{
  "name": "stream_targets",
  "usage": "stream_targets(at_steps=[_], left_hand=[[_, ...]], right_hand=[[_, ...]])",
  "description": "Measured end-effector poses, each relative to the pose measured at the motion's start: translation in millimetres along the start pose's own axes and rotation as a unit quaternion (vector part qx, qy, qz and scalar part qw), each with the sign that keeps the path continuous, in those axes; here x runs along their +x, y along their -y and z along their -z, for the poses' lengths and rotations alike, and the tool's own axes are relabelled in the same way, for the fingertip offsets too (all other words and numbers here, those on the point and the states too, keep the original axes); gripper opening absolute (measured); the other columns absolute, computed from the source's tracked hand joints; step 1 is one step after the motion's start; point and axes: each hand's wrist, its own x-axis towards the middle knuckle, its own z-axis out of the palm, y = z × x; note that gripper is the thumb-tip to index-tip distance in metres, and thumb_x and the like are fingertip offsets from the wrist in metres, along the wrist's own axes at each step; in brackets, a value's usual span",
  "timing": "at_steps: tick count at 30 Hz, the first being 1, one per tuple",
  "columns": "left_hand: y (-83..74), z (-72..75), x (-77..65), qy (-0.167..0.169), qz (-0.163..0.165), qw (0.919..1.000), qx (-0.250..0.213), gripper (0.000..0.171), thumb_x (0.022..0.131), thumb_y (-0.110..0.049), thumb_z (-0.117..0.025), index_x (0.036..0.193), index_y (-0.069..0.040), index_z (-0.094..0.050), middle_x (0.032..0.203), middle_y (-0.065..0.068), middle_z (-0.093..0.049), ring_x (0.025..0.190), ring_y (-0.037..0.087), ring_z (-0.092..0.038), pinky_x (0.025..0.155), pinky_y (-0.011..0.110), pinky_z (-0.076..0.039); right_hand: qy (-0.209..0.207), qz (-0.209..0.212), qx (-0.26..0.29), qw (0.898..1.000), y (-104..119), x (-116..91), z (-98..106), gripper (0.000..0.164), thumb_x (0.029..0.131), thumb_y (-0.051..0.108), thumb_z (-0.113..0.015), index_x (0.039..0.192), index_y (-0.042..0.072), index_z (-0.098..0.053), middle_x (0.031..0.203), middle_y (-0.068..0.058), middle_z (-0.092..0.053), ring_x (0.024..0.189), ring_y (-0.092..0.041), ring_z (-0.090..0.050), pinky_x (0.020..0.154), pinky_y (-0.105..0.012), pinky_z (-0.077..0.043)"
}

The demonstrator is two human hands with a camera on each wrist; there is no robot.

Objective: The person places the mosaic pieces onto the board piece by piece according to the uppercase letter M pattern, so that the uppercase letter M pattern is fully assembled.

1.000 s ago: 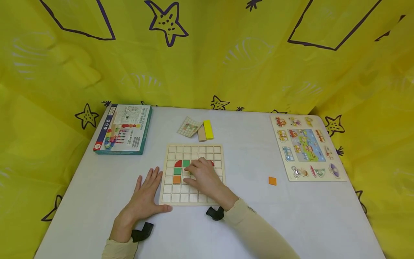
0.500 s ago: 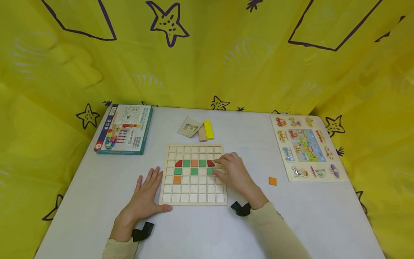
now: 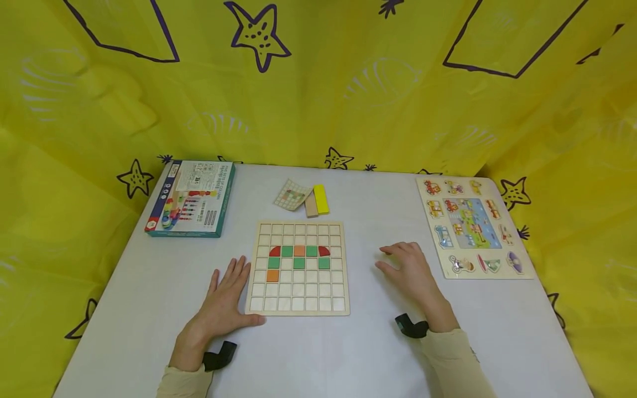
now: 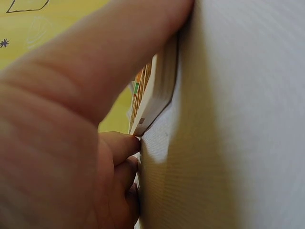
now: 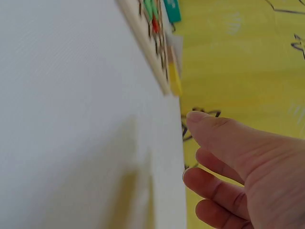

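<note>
A wooden grid board (image 3: 306,315) lies on the white table. Red quarter-round tiles (image 3: 324,251), several green square tiles (image 3: 299,263), a pale orange square tile (image 3: 299,250) and an orange square tile (image 3: 272,275) sit in its cells. My left hand (image 3: 224,304) rests spread at the board's left side, thumb at the near left corner; in the left wrist view its fingers touch the board's edge (image 4: 159,81). Right of the board is my right hand (image 3: 410,276), above the table, thumb and fingers loosely bent and apart. Nothing shows between them. The loose orange tile seen earlier is hidden by this hand.
Behind the board lie a pattern card (image 3: 290,195), a plain wooden block (image 3: 311,205) and a yellow block (image 3: 320,199). A toy box (image 3: 191,199) lies at the back left, a picture puzzle board (image 3: 475,226) at the right. Yellow curtain (image 3: 318,99) encloses the table.
My right hand has moved from over the board's tiles off to the right, uncovering the tile rows and covering the loose orange tile. The left hand has stayed in place.
</note>
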Motion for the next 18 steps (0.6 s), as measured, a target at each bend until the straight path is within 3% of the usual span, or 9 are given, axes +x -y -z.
stream_targets(at_steps=[11, 18], left_hand=[[-0.6, -0.3, -0.6, -0.013, -0.007, 0.9999, -0.005, 0.127, 0.062, -0.062, -0.083, 0.152, 0.005, -0.023, 0.160, 0.021, -0.012, 0.146, 0.036, -0.001, 0.111, 0.058, 0.007], [-0.9, -0.4, -0.4, -0.011, -0.007, 0.9999, -0.005, 0.128, 0.062, -0.064, -0.082, 0.152, 0.006, -0.023, 0.160, 0.021, -0.012, 0.146, 0.036, -0.001, 0.111, 0.058, 0.008]], right_hand=[[-0.020, -0.031, -0.039, 0.999, -33.2, -35.6, 25.2, 0.034, 0.079, 0.014, -0.081, 0.107, -0.002, -0.071, 0.100, -0.016, -0.067, 0.096, -0.035, -0.050, 0.083, -0.047, -0.038], [-0.023, -0.022, -0.050, 0.998, -44.3, -48.8, 33.7, 0.037, 0.075, 0.014, -0.084, 0.104, -0.005, -0.071, 0.097, -0.019, -0.066, 0.096, -0.039, -0.052, 0.094, -0.056, -0.032]])
